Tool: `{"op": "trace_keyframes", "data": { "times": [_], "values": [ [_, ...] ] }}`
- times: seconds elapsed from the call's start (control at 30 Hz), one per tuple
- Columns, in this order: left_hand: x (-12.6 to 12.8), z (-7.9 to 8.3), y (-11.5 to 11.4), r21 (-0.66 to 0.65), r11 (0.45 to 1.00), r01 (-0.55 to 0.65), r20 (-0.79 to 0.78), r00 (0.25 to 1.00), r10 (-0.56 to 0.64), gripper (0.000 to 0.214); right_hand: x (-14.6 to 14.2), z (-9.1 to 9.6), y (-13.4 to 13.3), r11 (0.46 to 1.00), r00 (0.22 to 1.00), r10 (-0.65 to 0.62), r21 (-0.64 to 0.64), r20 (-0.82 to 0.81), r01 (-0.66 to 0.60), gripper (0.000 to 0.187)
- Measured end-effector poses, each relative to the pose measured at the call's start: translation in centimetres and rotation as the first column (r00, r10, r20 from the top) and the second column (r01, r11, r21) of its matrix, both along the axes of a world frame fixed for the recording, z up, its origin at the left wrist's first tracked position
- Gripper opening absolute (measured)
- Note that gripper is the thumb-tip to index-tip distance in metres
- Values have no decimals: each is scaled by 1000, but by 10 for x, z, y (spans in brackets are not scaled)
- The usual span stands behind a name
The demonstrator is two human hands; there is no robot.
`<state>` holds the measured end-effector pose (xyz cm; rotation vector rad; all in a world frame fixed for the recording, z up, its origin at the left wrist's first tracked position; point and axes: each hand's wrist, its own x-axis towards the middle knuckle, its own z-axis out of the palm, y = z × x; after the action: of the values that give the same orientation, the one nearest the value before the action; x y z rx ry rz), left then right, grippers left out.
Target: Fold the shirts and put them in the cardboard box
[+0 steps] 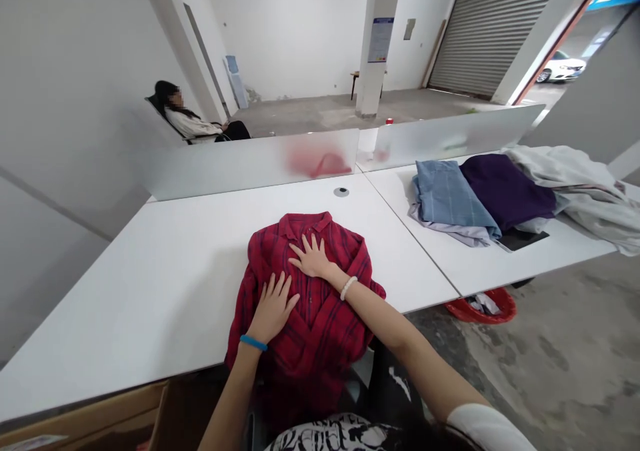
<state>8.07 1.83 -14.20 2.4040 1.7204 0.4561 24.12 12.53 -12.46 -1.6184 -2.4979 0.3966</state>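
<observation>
Head cam: shirt [320, 321] right under your fingers; long axis runs from collar [324, 221], just beyond fingertips, back twd you, over table [125, 284] edge. R hand [311, 261] nearer collar, L hand [273, 309] lower. Fingers spread flat, gripping nothing.

Shirt [327, 321]: red, dark plaid lines. Beneath shirt: table [150, 271], plain white. Right of shirt: folded cloth [445, 191], light blue, thin pale lines; purple garment [505, 187]; off-white garment [565, 164]. Over shirt: wristband [254, 342], blue; bracelet [349, 287], white.
</observation>
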Motion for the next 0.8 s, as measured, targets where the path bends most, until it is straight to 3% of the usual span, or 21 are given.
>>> {"op": "trace_keyframes", "data": {
  "times": [0.17, 0.23, 0.33, 0.53, 0.67, 0.8],
  "values": [
    [0, 18, 29, -43, 997, -68, 74, 995, 71, 58, -3, 2, 52, 999, 999, 35, -34, 41, -34, 65],
    [-5, 26, 24, -5, 998, -67, 114, 991, 67, 54, -6, 1, 71, 999, 998, 47, -28, 52, -45, 65],
    [-23, 34, -1, 52, 998, -36, 152, 988, 28, 48, -9, 2, 98, 998, 996, 59, -19, 67, -58, 65],
    [-62, 16, -49, 111, 984, -137, 174, 978, 116, 41, -16, 9, 150, 997, 993, 48, -70, 105, -40, 65],
    [-61, 7, -49, 66, 990, -128, 90, 988, 122, 47, -16, 17, 168, 995, 994, 61, -85, 90, -53, 62],
    [-55, 12, -46, 42, 990, -132, 60, 990, 129, 48, -19, 37, 167, 989, 992, 82, -134, 91, -69, 63]
  ]
}}
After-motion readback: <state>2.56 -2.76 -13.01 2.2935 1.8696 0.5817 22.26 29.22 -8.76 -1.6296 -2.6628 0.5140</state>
